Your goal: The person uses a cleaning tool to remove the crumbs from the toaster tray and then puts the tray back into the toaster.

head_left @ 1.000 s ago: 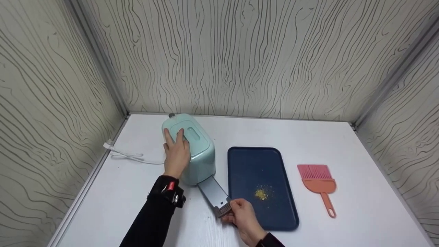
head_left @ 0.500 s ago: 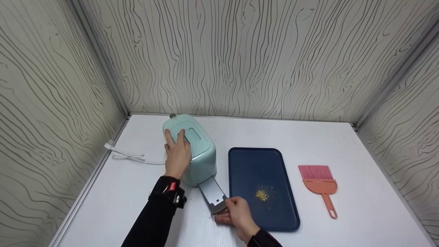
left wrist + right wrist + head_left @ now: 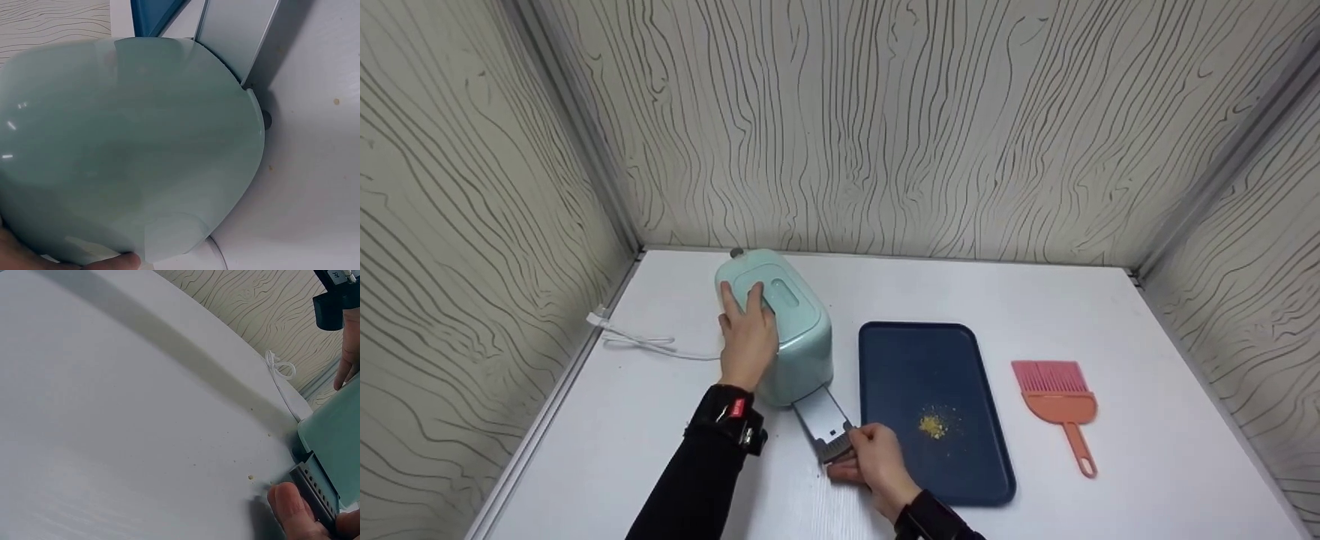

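Observation:
A mint-green toaster (image 3: pixel 802 367) with a lid on top stands at the left of the table. My left hand (image 3: pixel 748 337) rests on its lid with the fingers spread and extended. From the toaster's near end a flat metal crumb tray (image 3: pixel 820 414) sticks out partway. My right hand (image 3: pixel 879 461) pinches the tray's grey ribbed end, thumb above and fingers below. In the right wrist view, the fingers (image 3: pixel 292 503) sit against this slotted grey end (image 3: pixel 315 492), close to the toaster body. The tray's inner part is hidden inside the toaster.
A dark blue tray (image 3: pixel 915 367) lies right of the toaster, bearing a small heap of yellow crumbs (image 3: pixel 932 426). Farther right is an orange brush (image 3: pixel 1061 406) with pink bristles. A white power cord (image 3: pixel 641 343) runs leftward. Small crumbs (image 3: pixel 251 477) dot the white table.
The crumb tray has slid farther into the toaster, and my right hand has moved with it, up and slightly left. The left hand stays on the lid.

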Action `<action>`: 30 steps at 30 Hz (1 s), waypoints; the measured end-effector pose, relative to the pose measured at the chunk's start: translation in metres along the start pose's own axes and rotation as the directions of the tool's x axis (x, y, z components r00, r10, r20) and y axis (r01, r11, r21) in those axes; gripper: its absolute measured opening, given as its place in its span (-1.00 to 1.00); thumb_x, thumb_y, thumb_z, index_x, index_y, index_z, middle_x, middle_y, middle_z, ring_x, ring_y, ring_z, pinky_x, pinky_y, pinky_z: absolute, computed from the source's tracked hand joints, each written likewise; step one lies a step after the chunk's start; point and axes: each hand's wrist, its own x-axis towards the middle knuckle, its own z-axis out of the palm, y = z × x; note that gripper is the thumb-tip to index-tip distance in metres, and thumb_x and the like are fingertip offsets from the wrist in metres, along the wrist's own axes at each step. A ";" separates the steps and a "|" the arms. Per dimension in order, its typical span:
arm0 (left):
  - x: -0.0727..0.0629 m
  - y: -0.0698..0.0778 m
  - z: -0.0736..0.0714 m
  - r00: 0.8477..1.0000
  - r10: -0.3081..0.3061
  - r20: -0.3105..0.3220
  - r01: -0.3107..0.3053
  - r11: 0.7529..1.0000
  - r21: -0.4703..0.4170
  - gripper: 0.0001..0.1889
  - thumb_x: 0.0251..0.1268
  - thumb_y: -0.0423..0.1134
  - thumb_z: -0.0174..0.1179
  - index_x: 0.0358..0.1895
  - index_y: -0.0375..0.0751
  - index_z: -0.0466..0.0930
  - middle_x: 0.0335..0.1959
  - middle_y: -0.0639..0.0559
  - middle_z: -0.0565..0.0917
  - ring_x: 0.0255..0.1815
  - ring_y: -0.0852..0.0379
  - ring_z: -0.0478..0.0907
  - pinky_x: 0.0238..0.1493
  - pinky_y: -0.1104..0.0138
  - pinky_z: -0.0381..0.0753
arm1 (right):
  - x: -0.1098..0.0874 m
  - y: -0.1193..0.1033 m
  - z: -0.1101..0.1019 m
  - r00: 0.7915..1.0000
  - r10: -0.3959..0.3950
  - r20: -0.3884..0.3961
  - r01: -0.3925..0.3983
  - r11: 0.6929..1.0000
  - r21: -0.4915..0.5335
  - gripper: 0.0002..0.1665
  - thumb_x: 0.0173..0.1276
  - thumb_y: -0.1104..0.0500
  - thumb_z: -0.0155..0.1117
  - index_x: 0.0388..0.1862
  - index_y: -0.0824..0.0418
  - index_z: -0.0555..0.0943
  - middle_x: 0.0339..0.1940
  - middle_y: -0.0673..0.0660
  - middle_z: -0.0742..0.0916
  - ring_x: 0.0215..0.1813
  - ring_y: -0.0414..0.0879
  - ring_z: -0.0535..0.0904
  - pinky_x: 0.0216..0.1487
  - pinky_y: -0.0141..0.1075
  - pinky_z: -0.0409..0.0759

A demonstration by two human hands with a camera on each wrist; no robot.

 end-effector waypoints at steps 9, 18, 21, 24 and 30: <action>-0.002 -0.003 -0.004 0.999 0.034 -0.029 -0.034 0.999 0.013 -0.47 0.66 -0.14 -0.28 0.61 -0.01 0.14 0.66 -0.28 -0.36 0.51 -0.60 -0.02 -0.01 -0.43 0.50 | 0.004 -0.003 0.005 1.000 -0.017 -0.009 0.016 0.999 -0.051 -0.67 0.65 0.28 -0.10 0.16 0.55 0.37 -0.26 0.35 0.76 -0.44 0.00 0.76 -0.31 -0.15 0.76; -0.001 -0.005 -0.007 0.998 0.036 -0.048 -0.035 0.999 0.032 -0.46 0.63 -0.16 -0.26 0.60 -0.01 0.15 0.66 -0.28 -0.34 0.48 -0.57 0.07 -0.07 -0.40 0.55 | 0.006 -0.006 0.014 0.998 -0.061 -0.031 0.056 0.987 -0.153 -0.73 0.65 0.28 -0.10 0.07 0.49 0.43 -0.36 0.31 0.73 -0.52 -0.05 0.71 -0.41 -0.17 0.74; -0.001 -0.005 -0.005 0.999 0.034 -0.042 -0.033 0.999 0.036 -0.46 0.62 -0.16 -0.27 0.60 0.01 0.15 0.67 -0.27 -0.34 0.47 -0.54 0.10 -0.10 -0.38 0.56 | 0.007 -0.007 0.015 0.997 -0.075 -0.020 0.070 0.983 -0.172 -0.74 0.66 0.27 -0.10 0.04 0.48 0.44 -0.38 0.32 0.72 -0.55 -0.07 0.69 -0.44 -0.16 0.73; -0.001 -0.005 -0.003 0.999 0.026 -0.025 -0.025 0.999 0.034 -0.45 0.62 -0.15 -0.29 0.61 0.04 0.15 0.67 -0.24 -0.35 0.47 -0.52 0.12 -0.10 -0.36 0.57 | 0.009 -0.007 0.017 0.997 -0.079 -0.011 0.076 0.983 -0.170 -0.75 0.66 0.27 -0.10 -0.02 0.47 0.45 -0.41 0.35 0.73 -0.58 -0.07 0.69 -0.47 -0.15 0.72; -0.001 -0.003 -0.002 1.000 0.021 -0.022 -0.020 0.999 0.031 -0.45 0.62 -0.15 -0.29 0.61 0.05 0.14 0.68 -0.22 -0.36 0.46 -0.53 0.12 -0.12 -0.34 0.58 | 0.014 -0.009 0.020 0.995 -0.097 -0.010 0.094 0.979 -0.183 -0.77 0.65 0.29 -0.11 -0.08 0.47 0.44 -0.46 0.34 0.72 -0.64 -0.11 0.64 -0.52 -0.17 0.71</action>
